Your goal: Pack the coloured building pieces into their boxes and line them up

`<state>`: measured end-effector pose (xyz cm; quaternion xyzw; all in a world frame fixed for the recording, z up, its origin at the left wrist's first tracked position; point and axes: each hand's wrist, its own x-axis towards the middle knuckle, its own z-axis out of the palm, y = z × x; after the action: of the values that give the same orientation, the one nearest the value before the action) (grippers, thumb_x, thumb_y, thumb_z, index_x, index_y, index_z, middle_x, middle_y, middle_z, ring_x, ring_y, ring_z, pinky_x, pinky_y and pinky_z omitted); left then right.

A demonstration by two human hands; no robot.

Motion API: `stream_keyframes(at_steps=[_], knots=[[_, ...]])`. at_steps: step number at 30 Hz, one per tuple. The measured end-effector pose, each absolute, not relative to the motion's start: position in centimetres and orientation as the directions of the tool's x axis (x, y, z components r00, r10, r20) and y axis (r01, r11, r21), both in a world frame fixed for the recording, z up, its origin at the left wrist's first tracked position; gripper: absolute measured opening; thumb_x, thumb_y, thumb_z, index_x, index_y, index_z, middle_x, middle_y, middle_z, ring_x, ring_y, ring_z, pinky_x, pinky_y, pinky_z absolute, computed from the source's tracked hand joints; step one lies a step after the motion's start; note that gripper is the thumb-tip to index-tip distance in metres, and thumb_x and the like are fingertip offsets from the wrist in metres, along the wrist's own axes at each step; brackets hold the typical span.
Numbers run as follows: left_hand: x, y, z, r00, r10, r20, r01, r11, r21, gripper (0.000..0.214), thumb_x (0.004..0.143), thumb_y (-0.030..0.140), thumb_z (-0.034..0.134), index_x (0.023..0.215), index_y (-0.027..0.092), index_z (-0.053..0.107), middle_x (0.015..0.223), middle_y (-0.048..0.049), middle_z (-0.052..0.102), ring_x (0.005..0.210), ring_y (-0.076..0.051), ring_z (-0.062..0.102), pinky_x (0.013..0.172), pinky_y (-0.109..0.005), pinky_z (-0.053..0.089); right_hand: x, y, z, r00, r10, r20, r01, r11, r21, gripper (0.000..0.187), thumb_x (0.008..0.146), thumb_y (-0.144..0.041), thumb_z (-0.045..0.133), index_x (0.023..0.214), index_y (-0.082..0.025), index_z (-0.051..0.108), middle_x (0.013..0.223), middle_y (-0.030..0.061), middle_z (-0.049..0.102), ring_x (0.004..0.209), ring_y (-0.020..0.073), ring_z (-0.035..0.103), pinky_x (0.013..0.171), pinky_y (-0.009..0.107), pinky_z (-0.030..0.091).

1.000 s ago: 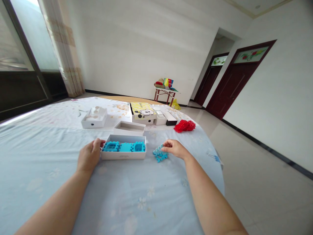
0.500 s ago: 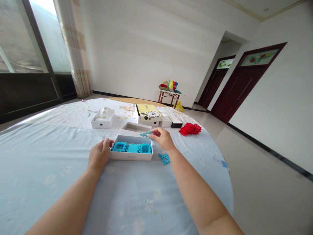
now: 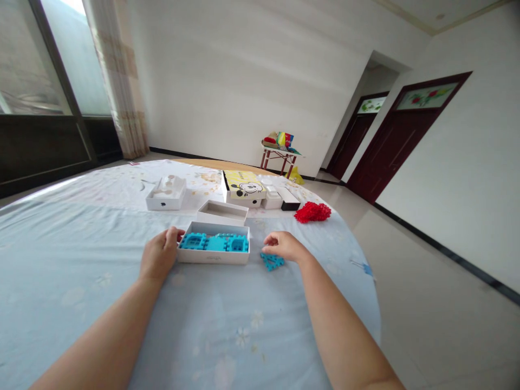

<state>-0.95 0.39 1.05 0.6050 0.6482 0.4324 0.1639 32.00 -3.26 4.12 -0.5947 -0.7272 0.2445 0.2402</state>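
Two bare hands are seen low over a pale blue flowered tablecloth [image 3: 203, 325]. The left hand [image 3: 159, 255] is clasped on the left end of a white box [image 3: 213, 257], which sits open at the middle of the table. The thumb is laid at the rim, and the remaining fingers are masked by the back of the hand. Inside the box, blue interlocking pieces [image 3: 213, 243] are packed in a row. Their count cannot be made out, since the near wall cuts off their lower halves.

Just right of the box, the right hand [image 3: 284, 246] is curled down over a loose blue piece [image 3: 273, 263] lying on the cloth. The fingertips are met with its far edge, but it cannot be told whether the piece is pinched or merely touched, the contact being covered by the knuckles.

Behind the box, an empty white tray [image 3: 222, 212] is set just apart. Farther back a white carton [image 3: 166, 194] with a moulded insert is seen, its contents too small to read. To its right a yellow box with a cartoon mouse [image 3: 244, 188] is lined up with a small white box [image 3: 273, 199] and a black box [image 3: 289, 199]. A heap of red pieces [image 3: 312, 212] is piled near the table's right edge, its single parts blurred together.
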Motion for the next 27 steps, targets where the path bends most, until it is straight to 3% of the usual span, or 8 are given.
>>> stream_keyframes(at_steps=[6, 9, 14, 18, 22, 27], knots=[[-1.2, 0.3, 1.0, -0.228, 0.929, 0.290, 0.623, -0.089, 0.777, 0.044, 0.082, 0.043, 0.030, 0.079, 0.020, 0.068, 0.074, -0.0042, 0.069, 0.074, -0.020, 0.062, 0.067, -0.028, 0.044, 31.6, -3.6, 3.9, -0.296, 0.954, -0.050, 0.864, 0.246, -0.439, 0.029, 0.058, -0.031, 0.074, 0.083, -0.018, 0.069, 0.077, 0.0018, 0.065, 0.071, 0.0165, 0.059, 0.063, 0.026, 0.043], [-1.1, 0.3, 1.0, -0.221, 0.929, 0.296, 0.627, -0.097, 0.773, 0.045, 0.082, 0.044, 0.030, 0.079, 0.020, 0.068, 0.074, -0.0042, 0.069, 0.075, -0.021, 0.062, 0.068, -0.028, 0.044, 31.5, -3.5, 3.8, -0.298, 0.953, -0.056, 0.877, 0.250, -0.411, 0.025, 0.059, -0.027, 0.072, 0.082, -0.019, 0.069, 0.077, 0.0018, 0.065, 0.072, 0.0166, 0.059, 0.064, 0.026, 0.043], [-1.0, 0.4, 1.0, -0.220, 0.929, 0.298, 0.629, -0.099, 0.771, 0.046, 0.083, 0.044, 0.029, 0.080, 0.019, 0.068, 0.074, -0.0041, 0.069, 0.074, -0.020, 0.062, 0.067, -0.028, 0.043, 31.9, -3.2, 3.5, -0.271, 0.962, 0.010, 0.773, 0.224, -0.594, 0.023, 0.061, -0.017, 0.066, 0.083, -0.017, 0.065, 0.071, -0.0008, 0.061, 0.066, 0.0123, 0.056, 0.059, 0.022, 0.043], [-1.1, 0.5, 1.0, -0.207, 0.931, 0.301, 0.652, -0.098, 0.752, 0.046, 0.083, 0.043, 0.029, 0.081, 0.019, 0.068, 0.074, -0.0034, 0.069, 0.074, -0.019, 0.062, 0.065, -0.027, 0.043, 32.2, -2.6, 3.5, -0.107, 0.978, 0.180, 0.565, 0.208, -0.798, 0.032, 0.069, -0.022, 0.059, 0.100, -0.016, 0.060, 0.065, -0.0031, 0.056, 0.059, 0.0100, 0.052, 0.057, 0.022, 0.043], [-1.2, 0.5, 0.8, -0.205, 0.931, 0.303, 0.655, -0.100, 0.749, 0.046, 0.083, 0.042, 0.028, 0.081, 0.019, 0.068, 0.074, -0.0030, 0.068, 0.074, -0.019, 0.062, 0.065, -0.026, 0.043, 32.2, -2.3, 3.4, -0.025, 0.964, 0.264, 0.492, 0.242, -0.836, 0.027, 0.069, -0.027, 0.059, 0.093, -0.016, 0.063, 0.066, -0.0024, 0.055, 0.060, 0.0106, 0.051, 0.060, 0.023, 0.043], [-1.3, 0.5, 0.7, -0.213, 0.926, 0.311, 0.645, -0.106, 0.757, 0.045, 0.083, 0.042, 0.030, 0.080, 0.020, 0.068, 0.073, -0.0035, 0.068, 0.073, -0.019, 0.062, 0.064, -0.026, 0.043, 32.8, -2.5, 4.0, 0.000, 0.961, 0.275, 0.561, 0.228, -0.796, 0.019, 0.064, -0.028, 0.064, 0.079, -0.016, 0.062, 0.068, -0.0006, 0.060, 0.063, 0.0124, 0.053, 0.061, 0.025, 0.043]])
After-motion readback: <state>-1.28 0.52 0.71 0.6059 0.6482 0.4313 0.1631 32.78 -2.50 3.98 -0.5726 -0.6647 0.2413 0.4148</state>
